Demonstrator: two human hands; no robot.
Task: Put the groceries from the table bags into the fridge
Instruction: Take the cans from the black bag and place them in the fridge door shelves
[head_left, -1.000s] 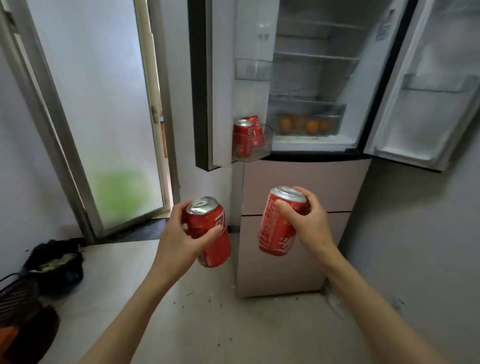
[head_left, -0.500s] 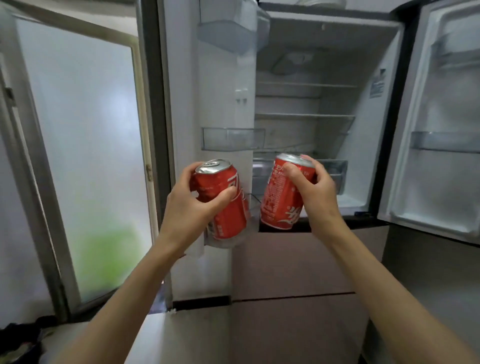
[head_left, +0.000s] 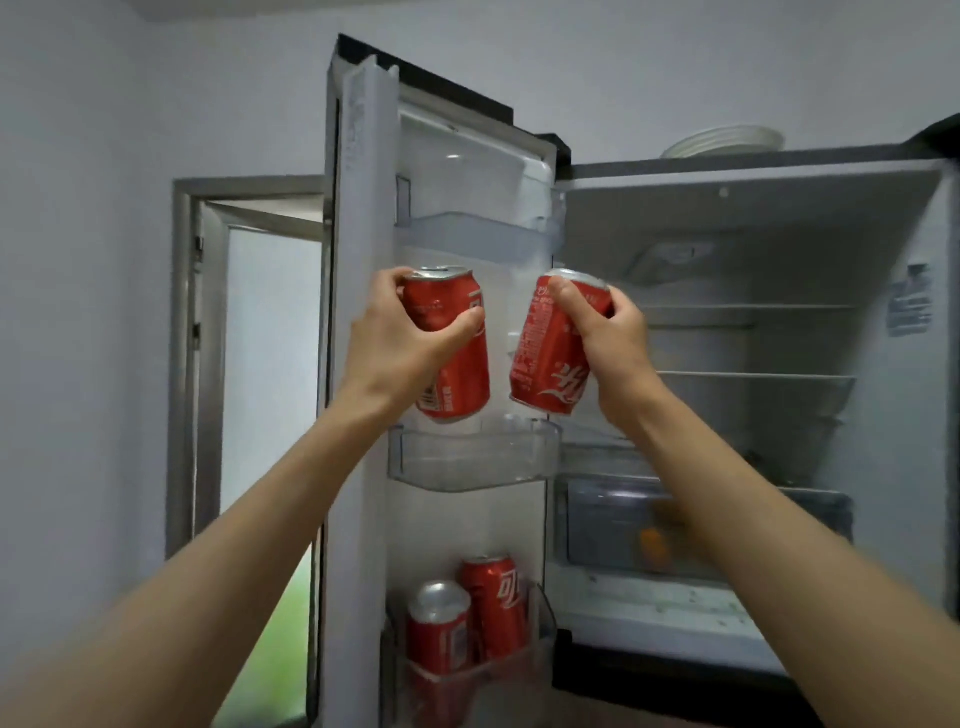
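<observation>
Two cans (head_left: 452, 353) gripped, one per hand (head_left: 400, 338), just above middle door bin (head_left: 472, 460). Best lowered upright, one after another.

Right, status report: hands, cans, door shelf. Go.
Left hand grips one red can, right hand another. Both poised above middle door bin. Bin looks unoccupied, nothing blocking.

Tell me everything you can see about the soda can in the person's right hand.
The right-hand can is a red soda can with white lettering and a silver metal top, looking like aluminium. It tilts, top leaning right, bottom toward the other held can. The right hand grips its upper part, fingers curled over the rim. It hangs in the air just above the middle door bin of the open fridge, touching nothing but the hand. Whether it is opened I cannot tell.
</observation>
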